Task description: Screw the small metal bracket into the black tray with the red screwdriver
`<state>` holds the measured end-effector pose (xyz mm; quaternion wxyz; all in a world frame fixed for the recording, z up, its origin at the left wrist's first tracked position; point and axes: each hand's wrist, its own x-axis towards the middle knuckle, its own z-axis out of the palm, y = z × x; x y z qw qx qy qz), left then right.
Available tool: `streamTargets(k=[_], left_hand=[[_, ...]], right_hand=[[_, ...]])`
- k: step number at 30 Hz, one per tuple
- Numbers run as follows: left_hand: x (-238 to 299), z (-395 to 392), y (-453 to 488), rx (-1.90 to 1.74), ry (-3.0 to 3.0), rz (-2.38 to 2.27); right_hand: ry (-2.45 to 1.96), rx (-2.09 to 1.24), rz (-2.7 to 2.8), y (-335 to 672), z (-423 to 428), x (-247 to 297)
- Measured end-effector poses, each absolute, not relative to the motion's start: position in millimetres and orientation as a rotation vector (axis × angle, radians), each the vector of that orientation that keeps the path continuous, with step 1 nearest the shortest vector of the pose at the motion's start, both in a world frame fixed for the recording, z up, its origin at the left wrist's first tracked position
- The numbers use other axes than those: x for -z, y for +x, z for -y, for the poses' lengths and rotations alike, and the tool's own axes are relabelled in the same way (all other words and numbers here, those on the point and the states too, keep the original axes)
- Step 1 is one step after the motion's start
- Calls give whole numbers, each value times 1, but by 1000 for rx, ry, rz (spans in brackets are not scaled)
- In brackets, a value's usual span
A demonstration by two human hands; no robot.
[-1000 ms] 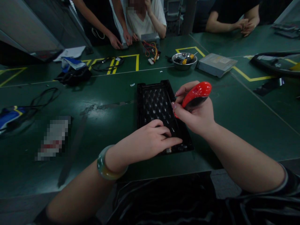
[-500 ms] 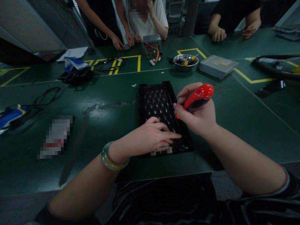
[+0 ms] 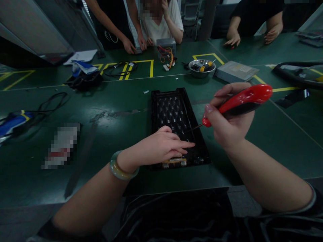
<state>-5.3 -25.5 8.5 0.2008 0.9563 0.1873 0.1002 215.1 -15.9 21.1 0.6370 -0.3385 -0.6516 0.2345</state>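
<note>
A black plastic housing with a honeycomb-patterned inside lies on the green table in front of me. My left hand rests over its near part, fingers stretched out and the index finger pointing to the right wall. Just below those fingers a small circuit board with connectors shows at the near edge. Wrapped round a red-and-black screwdriver, my right hand is held to the right of the housing. The screwdriver is tilted low, its thin shaft reaching over the right wall into the housing; where the tip ends is hard to see.
A metal bowl of tools and a flat grey metal box stand at the back right. Farther back is a power supply with coloured wires. Blue-handled items with cables lie left. People stand across the green table.
My right hand has moved to the right, and the screwdriver has tipped from steep to nearly flat, exposing its shaft. My left hand stays on the housing.
</note>
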Motion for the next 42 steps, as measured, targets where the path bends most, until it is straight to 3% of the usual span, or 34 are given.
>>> streamTargets(k=[5, 19, 42], left_hand=[[-16, 21, -12, -310, 2638, -584], [-11, 21, -8, -313, 2671, -613], [-12, 25, -3, -331, 2608, -641]], right_hand=[[-668, -327, 1232, 209, 23, -37], [-494, -828, 1528, 206, 33, -24], [-459, -918, 1735, 206, 30, -33]])
